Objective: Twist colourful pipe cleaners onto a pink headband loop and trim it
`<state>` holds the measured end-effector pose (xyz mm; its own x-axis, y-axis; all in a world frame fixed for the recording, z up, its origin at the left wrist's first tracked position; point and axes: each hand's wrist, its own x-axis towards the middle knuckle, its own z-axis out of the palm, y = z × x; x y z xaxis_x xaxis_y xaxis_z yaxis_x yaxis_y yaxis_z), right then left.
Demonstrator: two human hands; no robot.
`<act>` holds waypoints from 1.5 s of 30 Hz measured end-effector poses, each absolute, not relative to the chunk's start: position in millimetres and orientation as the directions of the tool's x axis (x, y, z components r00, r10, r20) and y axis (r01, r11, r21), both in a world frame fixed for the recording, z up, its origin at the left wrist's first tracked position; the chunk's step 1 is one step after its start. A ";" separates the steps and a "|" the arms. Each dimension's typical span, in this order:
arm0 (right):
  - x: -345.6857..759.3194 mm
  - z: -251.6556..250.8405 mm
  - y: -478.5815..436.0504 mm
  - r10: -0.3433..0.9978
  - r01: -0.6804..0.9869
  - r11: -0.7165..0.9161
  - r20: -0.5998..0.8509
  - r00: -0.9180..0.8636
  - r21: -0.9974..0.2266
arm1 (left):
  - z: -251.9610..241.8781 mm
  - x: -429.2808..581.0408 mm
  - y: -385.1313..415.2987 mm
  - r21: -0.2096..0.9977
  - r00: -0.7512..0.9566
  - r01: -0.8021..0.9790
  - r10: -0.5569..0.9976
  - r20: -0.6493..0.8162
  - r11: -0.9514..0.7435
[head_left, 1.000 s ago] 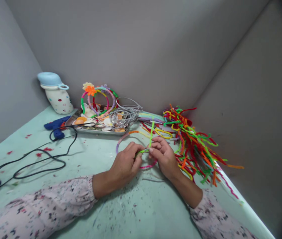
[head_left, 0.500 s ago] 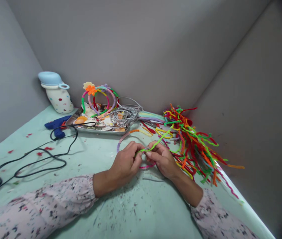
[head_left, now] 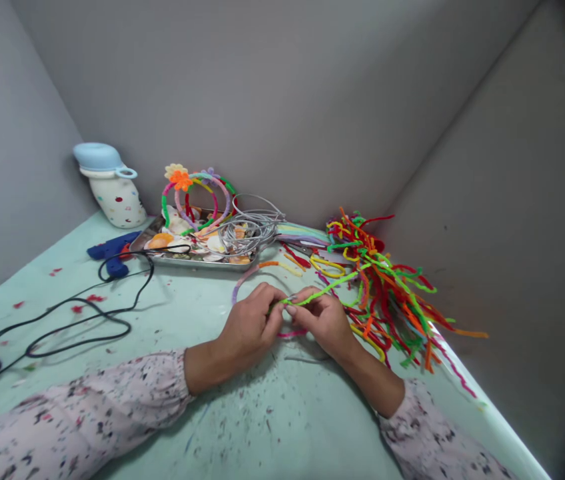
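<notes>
Both hands meet over the pale green table. My left hand pinches a hoop-shaped headband partly wrapped in purple, orange and pink fuzzy wire. My right hand pinches a bright green pipe cleaner where it joins the band; its free end lies out to the right over the pile. Fingers of both hands are closed round the band and wire.
A heap of coloured pipe cleaners lies at the right by the wall. A metal tray with finished headbands, grey bare bands and shells stands behind. A blue glue gun with black cord and a spotted jug are left.
The green pipe cleaner's free end has swung from upright down to the right, toward the pile. Both hands stayed in place, the right one turning the wire round the band.
</notes>
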<state>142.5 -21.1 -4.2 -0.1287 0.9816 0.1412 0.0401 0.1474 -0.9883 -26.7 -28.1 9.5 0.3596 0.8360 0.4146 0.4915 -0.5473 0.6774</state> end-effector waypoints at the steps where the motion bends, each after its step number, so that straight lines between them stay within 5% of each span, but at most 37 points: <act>1: 142.5 -4.7 -21.3 0.981 0.050 0.153 0.146 -0.126 -0.987 | 9.7 -26.7 -28.2 0.676 0.359 0.493 0.836 0.415 -0.547; 16: 140.7 3.3 -27.5 0.985 0.138 0.168 0.159 -0.073 -0.976 | 8.9 -25.9 -26.0 0.669 0.365 0.502 0.835 0.412 -0.549; 30: 148.3 -7.3 -19.3 0.818 0.432 0.568 0.538 -0.203 -0.701 | 10.6 -27.6 -26.5 0.626 0.382 0.530 0.820 0.426 -0.572; 45: 150.2 -8.0 -17.5 0.842 0.450 0.533 0.502 -0.197 -0.717 | 8.2 -29.1 -26.4 0.598 0.372 0.566 0.823 0.428 -0.567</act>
